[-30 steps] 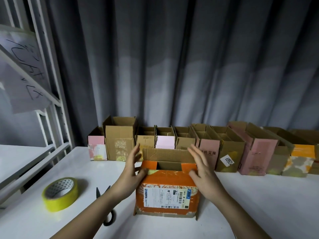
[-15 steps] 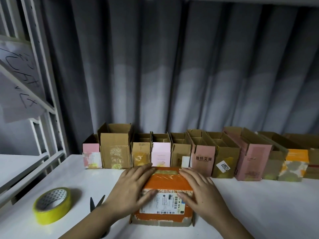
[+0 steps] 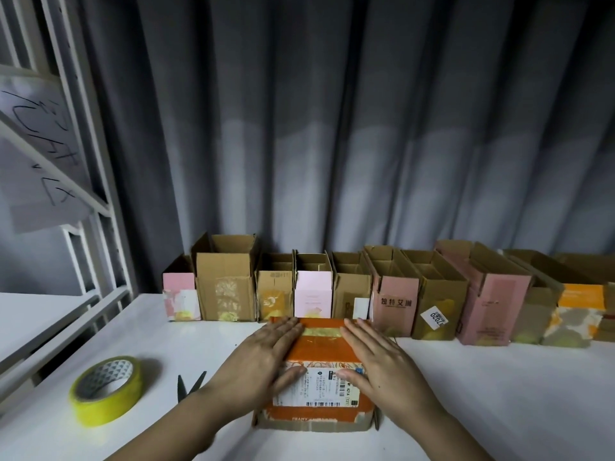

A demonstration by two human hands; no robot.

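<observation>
White table [image 3: 499,410], two hands, one orange box [image 3: 321,347]

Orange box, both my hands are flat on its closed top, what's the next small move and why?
Likely reach the left hand for the yellow tape roll while the right hand alone presses the orange box shut. Both hands lie flat on its folded flaps, and the roll and scissors lie to its left.

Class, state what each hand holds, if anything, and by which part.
Nothing is gripped: left hand and right hand press flat on top of the orange box.
</observation>
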